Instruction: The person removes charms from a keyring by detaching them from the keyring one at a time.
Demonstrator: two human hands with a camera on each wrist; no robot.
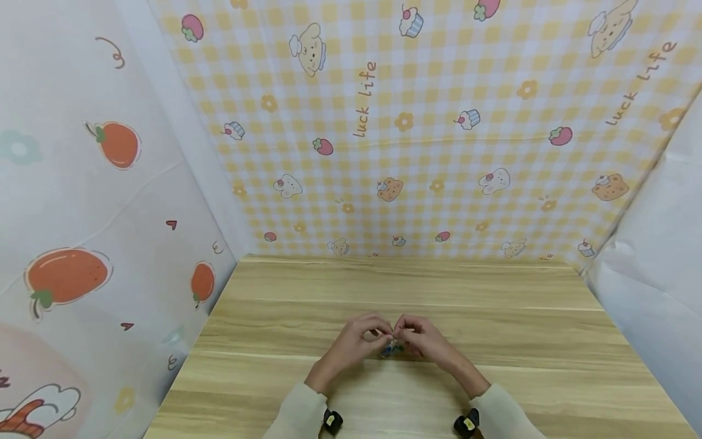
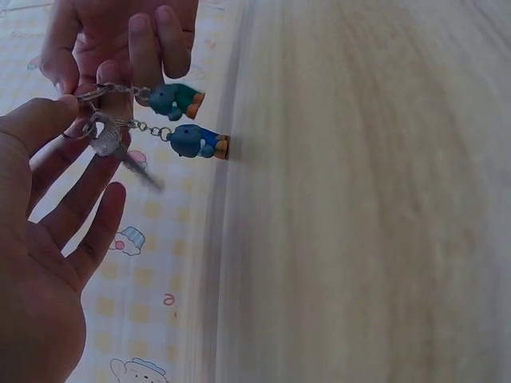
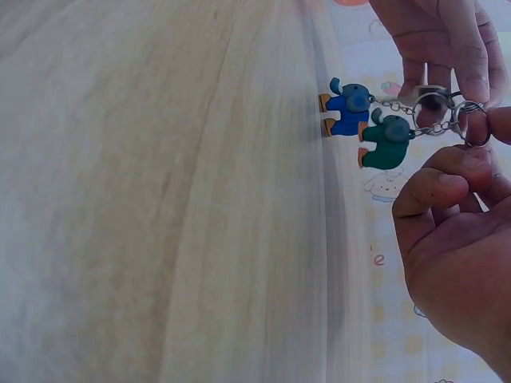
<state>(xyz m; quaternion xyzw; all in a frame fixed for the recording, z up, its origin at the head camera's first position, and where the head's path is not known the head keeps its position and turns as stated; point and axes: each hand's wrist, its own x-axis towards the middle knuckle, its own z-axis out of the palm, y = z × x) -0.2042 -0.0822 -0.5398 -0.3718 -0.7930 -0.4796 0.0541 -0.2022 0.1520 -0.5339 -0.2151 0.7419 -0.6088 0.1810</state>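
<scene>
- From the head camera I see my left hand (image 1: 353, 342) and right hand (image 1: 428, 341) meeting fingertip to fingertip over the wooden table (image 1: 493, 305), with only a small blue-grey speck showing between them; the view is too far off for me to tell what the speck is.
- The left wrist camera sorts that out: the speck is a bunch of metal rings (image 2: 94, 97) carrying a key (image 2: 112, 148) and two little elephant charms on short chains.
- In that view the green elephant (image 2: 177, 100) hangs just beside the right hand's fingertips, and the blue elephant (image 2: 198, 141) hangs just below it, both pointing away from the fingers towards the table.
- My left thumb and forefinger pinch a ring on the near side (the other left fingers (image 2: 96, 231) lie loosely spread below the key).
- The right wrist camera shows the right thumb and forefinger pinching a ring (image 3: 477, 125), and the left hand's fingers (image 3: 447, 48) curled on the rings next to it.
- That view hides the key altogether; I only see the blue elephant (image 3: 345, 105) above the green elephant (image 3: 385, 142), touching each other.
- Patterned yellow-checked walls (image 1: 439, 122) stand behind the table.
</scene>
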